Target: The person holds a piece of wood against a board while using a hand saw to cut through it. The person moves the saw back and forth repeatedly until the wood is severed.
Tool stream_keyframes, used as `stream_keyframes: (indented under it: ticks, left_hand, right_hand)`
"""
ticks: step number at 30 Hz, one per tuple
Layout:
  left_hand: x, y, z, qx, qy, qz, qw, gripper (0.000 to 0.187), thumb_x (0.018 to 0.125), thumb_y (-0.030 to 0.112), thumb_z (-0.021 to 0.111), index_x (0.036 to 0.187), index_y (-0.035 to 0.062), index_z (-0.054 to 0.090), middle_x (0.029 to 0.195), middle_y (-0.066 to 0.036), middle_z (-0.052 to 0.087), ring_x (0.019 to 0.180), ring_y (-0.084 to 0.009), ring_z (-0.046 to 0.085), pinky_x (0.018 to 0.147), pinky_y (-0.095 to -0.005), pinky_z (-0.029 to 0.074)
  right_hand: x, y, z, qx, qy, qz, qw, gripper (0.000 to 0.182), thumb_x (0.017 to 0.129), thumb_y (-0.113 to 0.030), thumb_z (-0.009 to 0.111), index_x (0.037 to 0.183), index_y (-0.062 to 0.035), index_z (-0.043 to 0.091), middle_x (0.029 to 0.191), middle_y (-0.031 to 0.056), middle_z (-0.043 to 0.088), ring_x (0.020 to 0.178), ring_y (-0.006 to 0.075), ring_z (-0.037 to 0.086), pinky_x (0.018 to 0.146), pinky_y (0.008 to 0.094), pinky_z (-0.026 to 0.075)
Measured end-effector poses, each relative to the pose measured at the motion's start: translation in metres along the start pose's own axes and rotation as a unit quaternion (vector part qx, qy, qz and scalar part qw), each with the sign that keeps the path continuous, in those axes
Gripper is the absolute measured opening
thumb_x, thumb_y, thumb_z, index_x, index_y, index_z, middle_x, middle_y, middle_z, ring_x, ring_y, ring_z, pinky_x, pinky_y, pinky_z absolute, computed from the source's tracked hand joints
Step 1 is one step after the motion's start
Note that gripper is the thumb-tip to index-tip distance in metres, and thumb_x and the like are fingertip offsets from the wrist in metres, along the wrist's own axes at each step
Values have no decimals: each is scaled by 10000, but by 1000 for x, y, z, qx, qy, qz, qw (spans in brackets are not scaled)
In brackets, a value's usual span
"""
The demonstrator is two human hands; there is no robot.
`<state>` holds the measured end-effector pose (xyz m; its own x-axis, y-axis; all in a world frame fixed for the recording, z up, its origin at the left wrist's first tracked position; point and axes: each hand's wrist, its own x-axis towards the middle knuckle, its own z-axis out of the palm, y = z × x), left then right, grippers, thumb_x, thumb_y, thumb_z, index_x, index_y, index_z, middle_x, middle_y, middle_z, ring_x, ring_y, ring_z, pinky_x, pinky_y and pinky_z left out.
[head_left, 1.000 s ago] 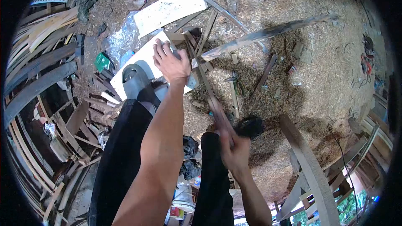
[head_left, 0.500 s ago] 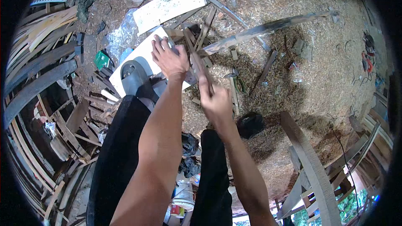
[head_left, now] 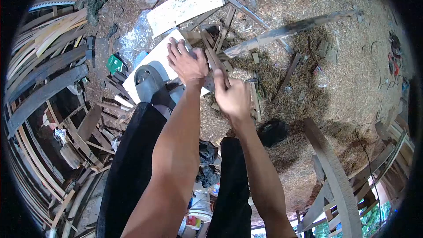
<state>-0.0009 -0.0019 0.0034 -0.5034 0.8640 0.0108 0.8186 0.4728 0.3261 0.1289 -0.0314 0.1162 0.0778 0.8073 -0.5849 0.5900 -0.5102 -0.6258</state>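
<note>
My left hand lies with its fingers spread on a white board, pressing near its right edge. A sandalled foot rests on the same board, just left of my left wrist. My right hand is closed round the near end of a narrow brown wooden piece, which slants up and away beside the board's right edge. What lies under my left palm is hidden. A long weathered plank reaches to the right from beyond my right hand.
Sawdust and wood scraps cover the ground. Curved planks are stacked at the left. A black plastic bag lies right of my right forearm, near an upright curved beam. A white bucket stands between my legs. Pliers lie right of my right hand.
The whole view has shifted, so the scene sits slightly farther right and lower. My left hand stays on the board; my right hand still holds the wooden piece, its position slightly changed.
</note>
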Motion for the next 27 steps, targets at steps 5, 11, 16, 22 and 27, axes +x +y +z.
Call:
stream_keyframes:
  ticks: [5, 11, 16, 22, 27]
  left_hand:
    - [-1, 0, 1, 0, 17, 10, 1000, 541, 800, 279, 505, 1258, -9, 517, 1481, -198, 387, 1408, -374, 283, 1142, -538, 206]
    - [-1, 1, 2, 2, 19, -2, 1000, 536, 803, 292, 509, 1244, -13, 518, 1483, -201, 381, 1408, -376, 281, 1142, -539, 206]
    - [0, 1, 2, 2, 14, 6, 1000, 535, 807, 295, 512, 1247, -9, 513, 1490, -202, 368, 1410, -372, 280, 1144, -537, 206]
    - [-1, 0, 2, -7, 18, 8, 1000, 530, 803, 282, 520, 1249, -4, 512, 1488, -200, 372, 1410, -371, 280, 1141, -539, 208]
    - [-2, 0, 2, -12, 26, 5, 1000, 553, 803, 285, 521, 1278, 1, 505, 1495, -195, 368, 1421, -369, 271, 1139, -544, 203]
  right_hand:
    - [-71, 10, -38, 63, -9, 19, 998, 395, 930, -334, 593, 719, -14, 691, 658, 254, 614, 604, 429, 633, 560, 438, 501]
    - [-162, 53, -86, 35, -46, 32, 998, 204, 887, -184, 652, 864, 11, 709, 682, 250, 624, 614, 404, 658, 556, 423, 511]
    - [-32, 18, -10, 22, 5, 4, 1000, 463, 910, -423, 594, 683, -33, 696, 612, 233, 607, 616, 441, 629, 585, 473, 515]
    - [-50, 10, -26, 38, -30, 20, 999, 429, 915, -390, 599, 780, 3, 706, 717, 281, 629, 700, 436, 655, 644, 472, 531]
    - [-167, 57, -88, 69, -23, -19, 997, 238, 908, -214, 635, 963, 5, 709, 723, 239, 657, 684, 387, 694, 596, 403, 540]
